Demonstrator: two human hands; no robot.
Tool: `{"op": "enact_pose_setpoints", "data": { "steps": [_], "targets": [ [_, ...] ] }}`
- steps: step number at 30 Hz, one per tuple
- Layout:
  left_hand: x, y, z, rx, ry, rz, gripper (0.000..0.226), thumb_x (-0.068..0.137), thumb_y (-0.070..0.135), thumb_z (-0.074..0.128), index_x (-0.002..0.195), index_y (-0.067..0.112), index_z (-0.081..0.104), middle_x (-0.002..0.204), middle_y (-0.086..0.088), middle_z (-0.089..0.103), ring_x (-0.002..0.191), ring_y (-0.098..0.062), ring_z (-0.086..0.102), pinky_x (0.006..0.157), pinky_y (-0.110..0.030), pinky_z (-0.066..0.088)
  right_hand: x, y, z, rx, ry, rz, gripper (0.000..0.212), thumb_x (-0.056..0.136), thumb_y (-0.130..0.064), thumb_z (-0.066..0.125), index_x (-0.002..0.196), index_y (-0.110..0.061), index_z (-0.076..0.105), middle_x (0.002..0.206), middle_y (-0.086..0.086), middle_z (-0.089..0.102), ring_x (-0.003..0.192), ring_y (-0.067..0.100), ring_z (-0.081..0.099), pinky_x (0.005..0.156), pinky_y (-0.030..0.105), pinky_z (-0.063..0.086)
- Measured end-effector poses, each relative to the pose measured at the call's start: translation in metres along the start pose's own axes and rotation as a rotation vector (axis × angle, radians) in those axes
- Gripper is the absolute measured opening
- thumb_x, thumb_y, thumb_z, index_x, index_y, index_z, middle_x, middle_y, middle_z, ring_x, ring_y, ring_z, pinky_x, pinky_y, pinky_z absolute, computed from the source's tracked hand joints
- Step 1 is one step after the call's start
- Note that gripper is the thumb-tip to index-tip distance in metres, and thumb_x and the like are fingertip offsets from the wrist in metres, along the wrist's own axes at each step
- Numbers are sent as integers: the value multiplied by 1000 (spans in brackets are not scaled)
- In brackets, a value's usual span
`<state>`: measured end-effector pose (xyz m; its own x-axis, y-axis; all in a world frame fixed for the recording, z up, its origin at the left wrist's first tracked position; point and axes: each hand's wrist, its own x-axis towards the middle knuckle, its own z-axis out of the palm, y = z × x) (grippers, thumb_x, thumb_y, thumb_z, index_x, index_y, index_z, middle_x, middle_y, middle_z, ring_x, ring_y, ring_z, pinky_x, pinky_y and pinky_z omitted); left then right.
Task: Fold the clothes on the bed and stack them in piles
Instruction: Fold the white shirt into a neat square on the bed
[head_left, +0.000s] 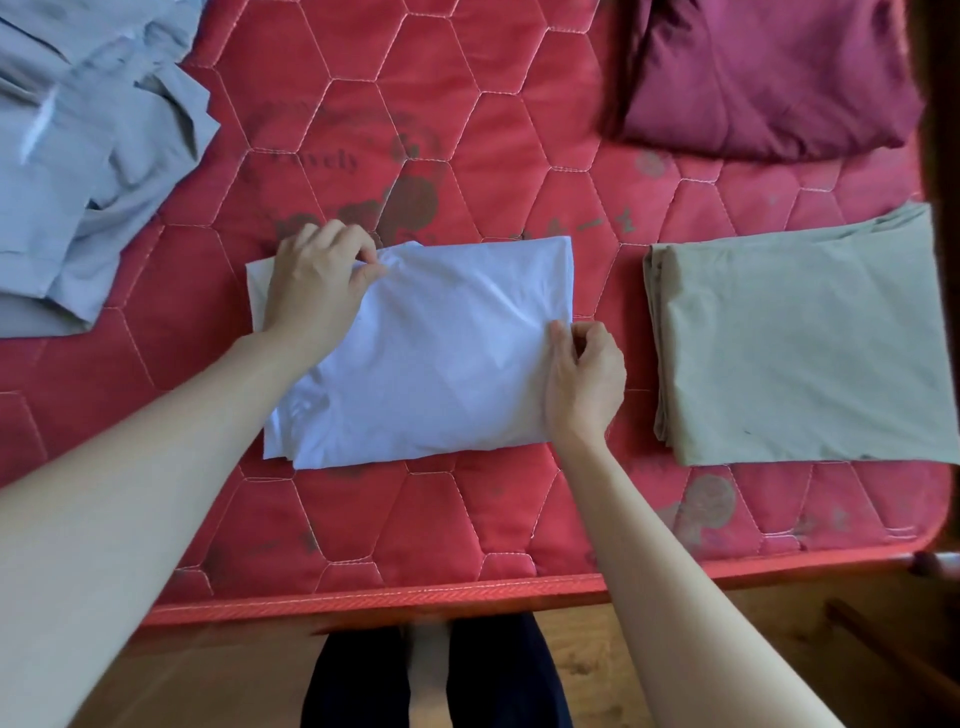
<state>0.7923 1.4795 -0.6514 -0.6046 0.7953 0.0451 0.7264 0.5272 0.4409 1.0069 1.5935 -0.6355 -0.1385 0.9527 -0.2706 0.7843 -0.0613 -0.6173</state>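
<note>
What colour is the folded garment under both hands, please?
White, clearest in the head view.

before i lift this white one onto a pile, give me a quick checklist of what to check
1. White folded garment lies flat on the red mattress: ok, a few wrinkles.
2. Left hand grips it: ok, fingers pinch the far left edge.
3. Right hand grips it: ok, fingers pinch the right edge.
4. A pile to land on: ok, the folded beige garment lies flat to the right, apart from the white one.
5. Path to it clear: ok, only bare mattress between.
6. Other clothes left: not ok, the grey clothes at far left lie unfolded.
</note>
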Motion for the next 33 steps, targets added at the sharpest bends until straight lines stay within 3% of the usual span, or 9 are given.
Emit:
{"op": "enact_pose_setpoints", "data": {
  "steps": [3, 6, 10, 14, 17, 21, 27, 31, 33],
  "targets": [
    [-3, -3, 13, 100, 33, 15, 26, 95, 28, 55, 93, 3, 61, 93, -16, 60, 87, -37, 51, 80, -44, 33, 0, -7, 5, -205, 114, -60, 21, 92, -24, 55, 108, -12, 61, 111, 4, 59, 107, 27, 51, 86, 37, 35],
    [-11, -5, 14, 150, 95, 0, 29, 97, 29, 47, 106, 5, 60, 109, -15, 61, 100, -36, 53, 98, -45, 31, -5, -28, 14, -281, 183, -332, 39, 88, -16, 57, 127, -12, 56, 134, 7, 52, 127, 27, 45, 100, 38, 34],
    [-32, 1, 8, 226, 238, -18, 37, 99, 20, 40, 133, 6, 47, 144, -10, 44, 139, -28, 34, 115, -53, 12, -18, -60, 51, -370, -112, -717, 44, 97, -23, 45, 139, -16, 48, 150, 8, 39, 143, 26, 27, 115, 47, 18],
    [-61, 10, 16, 304, 34, 88, 45, 101, 26, 35, 144, 13, 41, 153, -10, 34, 144, -29, 26, 116, -55, 11, -16, -55, 77, -684, -359, -849, 50, 103, -38, 26, 152, -27, 24, 161, 3, 14, 149, 21, 4, 118, 48, -1],
    [-69, -3, 20, 289, -84, -117, 55, 96, 34, 32, 149, 19, 31, 159, -11, 21, 147, -26, 17, 116, -57, 6, 7, -42, 69, -674, -349, -808, 54, 101, -46, 27, 153, -32, 18, 162, 2, 10, 149, 20, 3, 117, 48, -2],
    [-67, -8, 22, 254, -64, -235, 58, 97, 35, 29, 152, 17, 21, 161, -10, 11, 148, -28, 8, 117, -54, 6, 38, -16, 39, -697, -239, -606, 57, 100, -51, 26, 153, -34, 14, 162, 0, 8, 149, 17, 2, 117, 52, 0],
    [-74, -8, 21, 161, -32, -384, 61, 99, 29, 32, 152, 7, 13, 161, -14, 8, 148, -31, 9, 117, -52, 12, 36, -4, 21, -523, -289, -493, 64, 98, -56, 29, 154, -32, 8, 162, 9, -4, 149, 19, -3, 120, 42, 1],
    [-87, -4, 12, 115, 7, -465, 57, 100, 30, 38, 153, 17, 19, 156, -22, 20, 142, -39, 22, 113, -52, 22, 17, 9, 11, -514, -207, -456, 64, 95, -58, 39, 151, -38, 18, 158, 10, 18, 144, 24, 18, 112, 39, 19],
    [-93, -1, 5, 114, 65, -472, 56, 99, 30, 43, 151, 20, 27, 147, -23, 35, 128, -42, 38, 104, -49, 31, 10, 14, 6, -502, -162, -452, 62, 92, -57, 45, 149, -40, 25, 150, 7, 31, 134, 26, 30, 106, 38, 26]
  ]
}}
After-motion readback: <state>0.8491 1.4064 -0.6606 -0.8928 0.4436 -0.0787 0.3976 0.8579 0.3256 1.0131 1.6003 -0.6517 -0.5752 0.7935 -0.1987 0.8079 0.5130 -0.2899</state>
